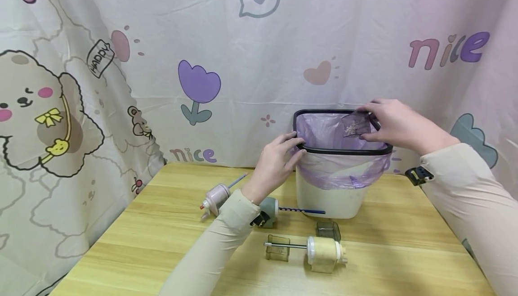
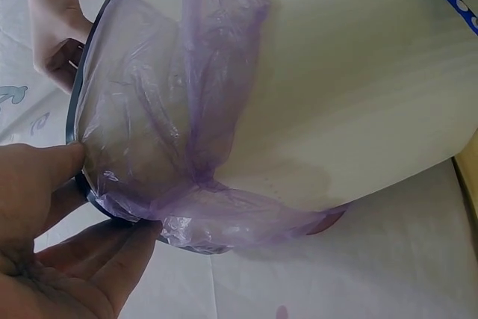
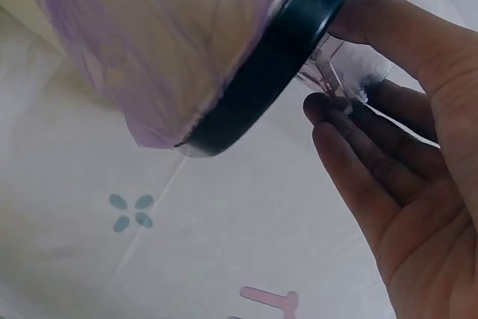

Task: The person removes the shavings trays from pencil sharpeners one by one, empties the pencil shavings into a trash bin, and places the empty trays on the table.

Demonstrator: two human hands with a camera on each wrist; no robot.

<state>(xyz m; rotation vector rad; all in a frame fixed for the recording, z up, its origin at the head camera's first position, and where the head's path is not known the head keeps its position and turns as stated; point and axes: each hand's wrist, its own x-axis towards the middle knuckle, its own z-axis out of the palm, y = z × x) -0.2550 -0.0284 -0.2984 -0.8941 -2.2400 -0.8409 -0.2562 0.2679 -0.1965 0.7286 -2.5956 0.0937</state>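
Observation:
A white trash can [image 1: 332, 192] with a black rim [image 1: 348, 151] and a purple bag [image 1: 319, 127] stands on the table. My left hand [image 1: 279, 165] grips the rim at its left corner, thumb and fingers on either side in the left wrist view. Over the can's opening, my right hand [image 1: 390, 123] pinches a clear smoky shavings tray [image 1: 356, 125] between thumb and fingers. Pale bits show on the tray. In the right wrist view the rim [image 3: 280, 57] partly hides the tray [image 3: 336, 65].
Nearest me lies a yellow crank pencil sharpener [image 1: 323, 251] holding a pencil. A green sharpener [image 1: 269, 213] with a blue pencil [image 1: 301, 210] and a pinkish sharpener [image 1: 217, 197] stand behind. Two loose clear trays [image 1: 278, 253] lie near the yellow one. A printed curtain [image 1: 251, 62] hangs behind.

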